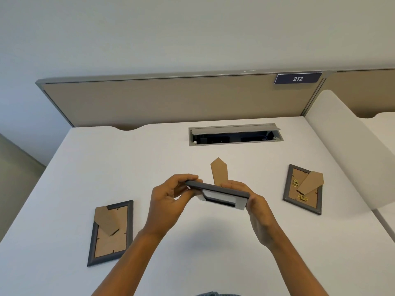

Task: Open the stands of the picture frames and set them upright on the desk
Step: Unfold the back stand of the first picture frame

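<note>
I hold a grey picture frame (pixel 220 194) above the middle of the white desk (pixel 171 154), tilted nearly flat with its front facing me. My left hand (pixel 171 199) grips its left end and my right hand (pixel 254 201) grips its right end. Its brown cardboard stand (pixel 219 171) sticks up behind the frame, swung out. A second grey frame (pixel 111 232) lies face down at the left with its stand slightly lifted. A third grey frame (pixel 303 189) lies face down at the right, its stand raised and brass hangers showing.
A cable tray (pixel 235 135) with its grey lid open is set into the desk at the back. A tan partition (pixel 171 99) with a "212" label (pixel 297 78) runs behind. A white divider (pixel 346 146) rises along the right edge.
</note>
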`<state>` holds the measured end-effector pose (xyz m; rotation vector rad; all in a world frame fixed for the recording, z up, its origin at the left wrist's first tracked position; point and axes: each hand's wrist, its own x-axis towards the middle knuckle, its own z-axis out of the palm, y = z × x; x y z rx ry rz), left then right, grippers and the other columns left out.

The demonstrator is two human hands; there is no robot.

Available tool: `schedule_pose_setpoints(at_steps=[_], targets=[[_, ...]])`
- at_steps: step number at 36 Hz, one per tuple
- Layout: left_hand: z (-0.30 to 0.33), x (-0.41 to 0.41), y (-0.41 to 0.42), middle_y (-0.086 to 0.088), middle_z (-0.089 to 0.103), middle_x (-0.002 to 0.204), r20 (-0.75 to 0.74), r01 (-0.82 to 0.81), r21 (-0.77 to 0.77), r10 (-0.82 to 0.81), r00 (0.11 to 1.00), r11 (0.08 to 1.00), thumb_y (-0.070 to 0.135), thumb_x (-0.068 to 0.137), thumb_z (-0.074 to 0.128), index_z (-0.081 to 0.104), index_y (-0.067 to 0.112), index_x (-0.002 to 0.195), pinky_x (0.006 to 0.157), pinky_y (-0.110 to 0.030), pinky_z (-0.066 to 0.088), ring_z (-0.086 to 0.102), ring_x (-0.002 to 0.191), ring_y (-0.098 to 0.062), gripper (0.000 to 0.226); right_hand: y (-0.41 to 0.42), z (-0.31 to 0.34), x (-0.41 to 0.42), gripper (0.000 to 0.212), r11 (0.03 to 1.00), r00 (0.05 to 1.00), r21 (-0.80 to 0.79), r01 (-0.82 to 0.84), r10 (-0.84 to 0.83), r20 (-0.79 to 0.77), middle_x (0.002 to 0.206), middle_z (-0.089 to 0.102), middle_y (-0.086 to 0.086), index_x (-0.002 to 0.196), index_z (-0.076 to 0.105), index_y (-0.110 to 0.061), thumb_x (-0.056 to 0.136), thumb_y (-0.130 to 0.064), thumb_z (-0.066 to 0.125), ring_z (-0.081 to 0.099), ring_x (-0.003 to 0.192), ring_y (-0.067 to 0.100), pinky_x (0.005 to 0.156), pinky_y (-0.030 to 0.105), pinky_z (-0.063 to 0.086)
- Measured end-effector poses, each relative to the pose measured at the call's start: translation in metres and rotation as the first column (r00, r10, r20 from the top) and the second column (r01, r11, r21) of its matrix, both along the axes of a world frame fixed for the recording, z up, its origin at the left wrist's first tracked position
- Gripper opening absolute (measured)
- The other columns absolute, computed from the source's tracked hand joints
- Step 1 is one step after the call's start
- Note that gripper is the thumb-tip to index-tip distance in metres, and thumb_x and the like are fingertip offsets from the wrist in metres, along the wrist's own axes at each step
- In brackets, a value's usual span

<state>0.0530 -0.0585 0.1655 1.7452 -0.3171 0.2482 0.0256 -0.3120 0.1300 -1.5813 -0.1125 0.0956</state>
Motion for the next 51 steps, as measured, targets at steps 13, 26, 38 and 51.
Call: schedule_pose_setpoints(at_steps=[13, 26, 38, 51], targets=[[-0.033, 0.054, -0.067, 0.015, 0.082, 0.107, -0.311, -0.064, -0.115, 0.025, 0.950, 0.991, 0.006, 0.085, 0.086, 0.076, 0.017, 0.125, 0.086, -0.015, 0.060, 0.076, 0.106, -0.005, 0.042, -0.011, -0.021, 0.016, 0.072, 0.931, 0.914, 0.185, 0.314, -0.244, -0.325, 0.144, 0.074, -0.011, 0.138, 0.073, -0.046, 0.091, -0.093, 0.043, 0.069, 0.132, 0.007, 0.095, 0.021, 0.062], [-0.069, 0.079, -0.096, 0.002, 0.077, 0.126, -0.434, -0.062, -0.031, 0.043, 0.900, 0.998, 0.007, 0.093, 0.078, 0.069, 0.013, 0.138, 0.093, -0.020, 0.059, 0.074, 0.102, 0.007, 0.047, -0.021, -0.057, 0.032, 0.051, 0.832, 0.800, 0.271, 0.485, -0.296, -0.522, 0.126, 0.082, -0.011, 0.113, 0.082, -0.055, 0.096, -0.080, 0.040, 0.078, 0.115, 0.006, 0.093, 0.031, 0.059], [-0.091, 0.080, -0.096, 0.007, 0.078, 0.123, -0.524, -0.086, -0.072, 0.036, 0.851, 0.994, 0.004, 0.091, 0.080, 0.070, 0.015, 0.137, 0.086, -0.015, 0.060, 0.073, 0.108, 0.007, 0.049, -0.021, -0.079, 0.033, 0.054, 0.804, 0.771, 0.311, 0.507, -0.262, -0.580, 0.130, 0.082, -0.005, 0.116, 0.084, -0.046, 0.099, -0.072, 0.040, 0.079, 0.116, 0.011, 0.098, 0.035, 0.057], [-0.098, 0.084, -0.100, 0.006, 0.077, 0.126, -0.522, -0.065, -0.073, 0.018, 0.853, 0.995, 0.008, 0.094, 0.077, 0.070, 0.019, 0.137, 0.094, -0.023, 0.061, 0.073, 0.112, 0.000, 0.045, -0.024, -0.090, 0.034, 0.054, 0.785, 0.775, 0.345, 0.514, -0.253, -0.579, 0.131, 0.081, -0.008, 0.119, 0.083, -0.048, 0.100, -0.072, 0.039, 0.077, 0.121, 0.010, 0.091, 0.026, 0.062]])
